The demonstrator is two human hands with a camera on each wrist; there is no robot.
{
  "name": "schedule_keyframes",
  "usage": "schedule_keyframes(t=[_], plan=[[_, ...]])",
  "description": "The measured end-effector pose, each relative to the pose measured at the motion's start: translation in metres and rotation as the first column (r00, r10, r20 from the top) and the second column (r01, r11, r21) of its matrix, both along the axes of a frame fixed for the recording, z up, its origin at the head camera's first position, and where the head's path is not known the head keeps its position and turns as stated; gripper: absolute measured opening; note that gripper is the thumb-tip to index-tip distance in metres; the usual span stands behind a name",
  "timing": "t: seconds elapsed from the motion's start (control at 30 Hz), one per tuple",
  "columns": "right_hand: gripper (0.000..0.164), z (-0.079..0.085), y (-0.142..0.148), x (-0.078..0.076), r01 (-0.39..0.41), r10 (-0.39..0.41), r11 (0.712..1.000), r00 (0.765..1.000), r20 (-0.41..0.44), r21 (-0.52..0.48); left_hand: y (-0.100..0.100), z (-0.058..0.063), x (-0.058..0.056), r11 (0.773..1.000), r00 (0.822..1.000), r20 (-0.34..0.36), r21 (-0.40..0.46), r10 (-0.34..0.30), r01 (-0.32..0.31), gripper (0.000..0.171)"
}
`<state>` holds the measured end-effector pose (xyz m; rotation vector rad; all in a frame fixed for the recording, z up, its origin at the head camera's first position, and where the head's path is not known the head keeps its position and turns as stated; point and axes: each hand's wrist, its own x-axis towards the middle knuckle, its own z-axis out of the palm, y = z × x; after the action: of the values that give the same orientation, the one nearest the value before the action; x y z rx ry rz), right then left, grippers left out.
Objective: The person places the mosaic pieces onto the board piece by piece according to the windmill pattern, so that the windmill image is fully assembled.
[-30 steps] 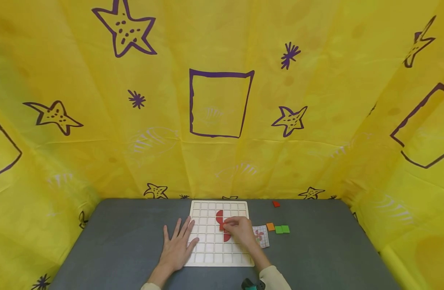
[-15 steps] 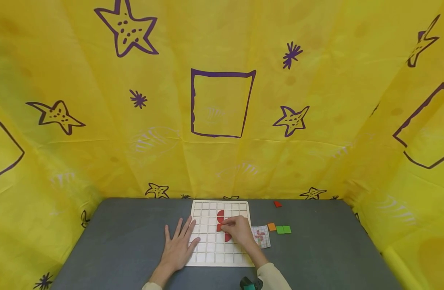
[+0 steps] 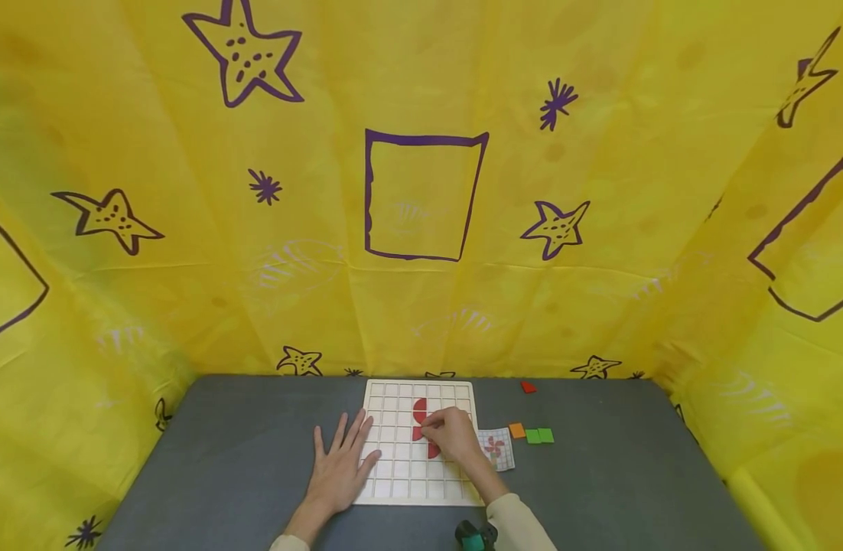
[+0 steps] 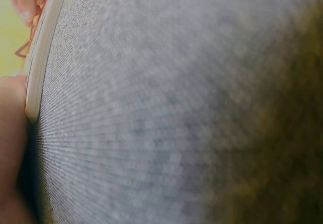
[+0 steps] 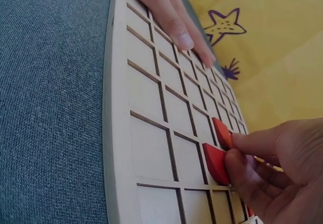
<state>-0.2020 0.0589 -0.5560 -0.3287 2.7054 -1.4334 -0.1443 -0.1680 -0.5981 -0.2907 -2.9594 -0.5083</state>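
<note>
A pale gridded wooden board (image 3: pixel 401 468) lies on the table, with several flat red rounded pieces (image 3: pixel 420 405) in its middle squares. My right hand (image 3: pixel 457 438) is over the board and pinches a red quarter-circle tile (image 5: pixel 222 132) between thumb and fingers, low at the grid. Just nearer me, another red tile (image 5: pixel 216 164) sits in its square, partly behind the fingertips in the right wrist view. At the board's left edge rests my left hand (image 3: pixel 337 468), fingers spread and straight. The left wrist view shows mostly blurred cloth and the board's side.
Partly under the board's right edge or against it lies a printed pattern card (image 3: pixel 497 451). Beside it are an orange square (image 3: pixel 516 431) and green squares (image 3: pixel 539 435). A loose red tile (image 3: pixel 528 388) lies farther back on the grey table (image 3: pixel 600 467). Yellow curtains (image 3: pixel 421 321) enclose the table.
My right hand has shifted the red tile slightly, and it now sits lower at its square. The left hand stays on the board's edge. The head view has drifted slightly.
</note>
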Motion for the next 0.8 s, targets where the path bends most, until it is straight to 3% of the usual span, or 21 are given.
schedule_keyframes(t=[0.53,0.8], plan=[[0.005,-0.0019,-0.003,0.0029,-0.023,0.026,0.999,0.997,-0.074,0.042,0.0025,0.0009,-0.0002,1.0,1.0,0.002,-0.006,0.008,-0.008,0.063],[0.003,0.0005,0.0043,-0.0014,-0.043,0.043,0.999,0.999,-0.023,-0.009,0.0019,-0.0002,-0.0005,1.0,1.0,0.004,-0.001,0.01,-0.01,0.063]])
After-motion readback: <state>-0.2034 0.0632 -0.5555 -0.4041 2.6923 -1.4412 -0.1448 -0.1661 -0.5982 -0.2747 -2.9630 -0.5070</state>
